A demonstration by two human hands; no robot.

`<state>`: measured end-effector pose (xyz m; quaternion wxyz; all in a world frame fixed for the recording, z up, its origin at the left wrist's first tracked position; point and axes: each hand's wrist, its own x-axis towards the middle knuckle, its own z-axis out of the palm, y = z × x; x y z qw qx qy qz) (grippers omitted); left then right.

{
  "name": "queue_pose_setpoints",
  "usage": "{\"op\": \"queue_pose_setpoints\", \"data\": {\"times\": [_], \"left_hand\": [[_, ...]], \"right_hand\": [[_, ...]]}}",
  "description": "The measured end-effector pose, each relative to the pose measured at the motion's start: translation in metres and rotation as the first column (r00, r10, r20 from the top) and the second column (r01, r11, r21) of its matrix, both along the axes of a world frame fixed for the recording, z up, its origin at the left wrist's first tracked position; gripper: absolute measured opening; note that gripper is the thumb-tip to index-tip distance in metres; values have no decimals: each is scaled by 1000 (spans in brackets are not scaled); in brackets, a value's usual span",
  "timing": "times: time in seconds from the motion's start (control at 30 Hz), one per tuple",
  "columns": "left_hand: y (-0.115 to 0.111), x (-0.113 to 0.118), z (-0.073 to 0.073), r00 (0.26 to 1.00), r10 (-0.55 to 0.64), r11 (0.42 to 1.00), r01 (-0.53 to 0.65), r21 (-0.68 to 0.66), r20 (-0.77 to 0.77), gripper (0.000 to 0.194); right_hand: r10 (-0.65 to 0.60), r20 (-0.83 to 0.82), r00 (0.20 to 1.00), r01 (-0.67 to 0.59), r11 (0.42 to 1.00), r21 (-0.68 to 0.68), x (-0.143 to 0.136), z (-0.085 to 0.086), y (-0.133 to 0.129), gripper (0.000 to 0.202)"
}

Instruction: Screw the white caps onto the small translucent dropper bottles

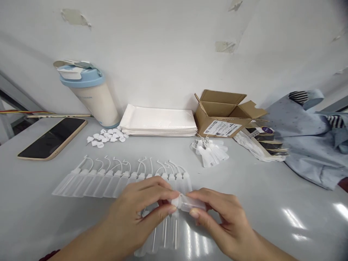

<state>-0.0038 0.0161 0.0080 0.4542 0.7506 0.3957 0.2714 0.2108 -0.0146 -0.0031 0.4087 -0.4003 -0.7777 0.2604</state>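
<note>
My right hand (225,217) pinches the body of a small translucent plastic bottle (193,204), which lies sideways between my hands. At its neck end, the thumb and fingers of my left hand (141,208) are closed on a white cap (175,201). Beyond my hands runs a row of similar clear bottles (92,184) with thin curled white straps at their tops. More clear bottles (164,233) lie nearer me, partly hidden under my left hand. Loose white caps (108,136) are heaped at the back left. Several translucent tapered pieces with straps (212,151) lie bunched before the cardboard box.
A phone (54,138) and a tumbler with a blue lid (94,98) stand at left. White padded envelopes (160,121) are stacked against the wall. The open cardboard box (221,125), a plastic-wrapped packet (263,145) and blue cloth (307,141) are at right.
</note>
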Motion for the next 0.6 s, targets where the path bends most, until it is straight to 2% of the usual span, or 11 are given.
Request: {"op": "queue_pose_setpoints", "data": {"times": [0.1,0.2,0.27,0.37,0.4,0.47,0.6], "left_hand": [[0,0,2,998,33,997,-30,-65,50,12],[1,0,3,993,56,976,-33,-214,104,10],[1,0,4,990,72,939,-25,-343,125,11],[2,0,4,985,84,842,11,-539,152,15],[2,1,5,985,83,820,20,-572,152,17],[1,2,7,987,67,812,30,-583,144,21],[-1,5,12,990,59,780,37,-625,132,27]], "right_hand": [[-12,-33,999,11,999,-40,-1,2,1,12],[-11,-48,999,11,1000,11,-2,1,0,14],[-10,-38,999,13,996,87,-3,-1,-1,16],[-24,37,999,15,973,229,-2,-3,-4,20],[-35,75,997,13,963,270,-1,-4,-5,21],[-57,142,988,8,946,324,2,-5,-8,22],[-72,253,965,-26,932,362,5,-6,-14,23]]}}
